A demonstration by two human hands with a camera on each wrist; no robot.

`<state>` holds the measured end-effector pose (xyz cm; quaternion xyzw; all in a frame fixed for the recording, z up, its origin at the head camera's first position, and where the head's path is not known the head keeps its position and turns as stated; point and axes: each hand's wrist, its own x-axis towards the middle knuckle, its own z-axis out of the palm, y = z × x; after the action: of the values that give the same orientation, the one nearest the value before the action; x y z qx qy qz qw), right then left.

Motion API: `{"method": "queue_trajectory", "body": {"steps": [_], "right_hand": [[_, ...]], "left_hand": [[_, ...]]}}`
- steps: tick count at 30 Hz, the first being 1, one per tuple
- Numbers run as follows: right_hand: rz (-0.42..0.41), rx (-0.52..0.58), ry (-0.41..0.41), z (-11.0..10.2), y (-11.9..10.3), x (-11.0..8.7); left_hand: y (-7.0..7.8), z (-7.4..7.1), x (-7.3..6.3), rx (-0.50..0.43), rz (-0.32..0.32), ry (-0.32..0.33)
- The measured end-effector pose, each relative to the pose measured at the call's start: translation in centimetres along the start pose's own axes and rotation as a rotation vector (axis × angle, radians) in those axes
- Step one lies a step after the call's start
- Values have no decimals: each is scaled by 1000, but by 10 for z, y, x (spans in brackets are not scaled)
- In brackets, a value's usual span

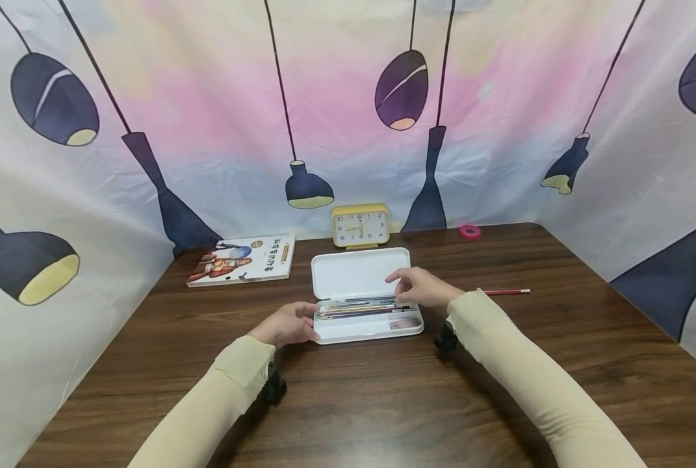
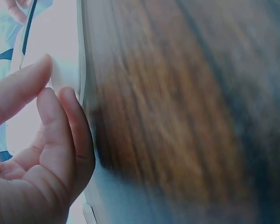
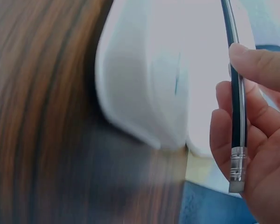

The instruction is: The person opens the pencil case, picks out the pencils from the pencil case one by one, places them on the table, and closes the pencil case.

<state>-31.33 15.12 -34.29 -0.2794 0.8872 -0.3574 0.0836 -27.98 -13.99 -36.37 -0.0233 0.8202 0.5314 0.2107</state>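
A white pencil case lies on the table with its lid raised toward the back. Several pencils lie lengthwise in it, and a small brownish block sits in the front right corner. My left hand holds the case's left end, fingers and thumb at the rim. Above the right end of the case is my right hand. In the right wrist view it pinches a dark striped pencil between thumb and fingers, the metal band and white eraser end hanging toward the palm.
A red pencil lies right of the case, partly behind the right forearm. At the back stand a yellow clock and a pink ring-shaped roll. A book lies at the back left. Printed cloth hangs behind the table.
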Motion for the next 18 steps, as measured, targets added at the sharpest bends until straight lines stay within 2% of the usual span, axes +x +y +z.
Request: {"method": "queue_trajectory", "body": {"steps": [3, 8, 15, 18], "right_hand": [[6, 39, 24, -7, 6, -6], [-31, 44, 46, -15, 17, -17], [5, 154, 41, -26, 30, -35], [-10, 123, 57, -32, 36, -42]], "left_hand": [[0, -1, 1, 0, 0, -1], [0, 0, 0, -11, 3, -8], [-1, 0, -2, -18, 34, -30], [-1, 0, -2, -19, 32, -30]]}}
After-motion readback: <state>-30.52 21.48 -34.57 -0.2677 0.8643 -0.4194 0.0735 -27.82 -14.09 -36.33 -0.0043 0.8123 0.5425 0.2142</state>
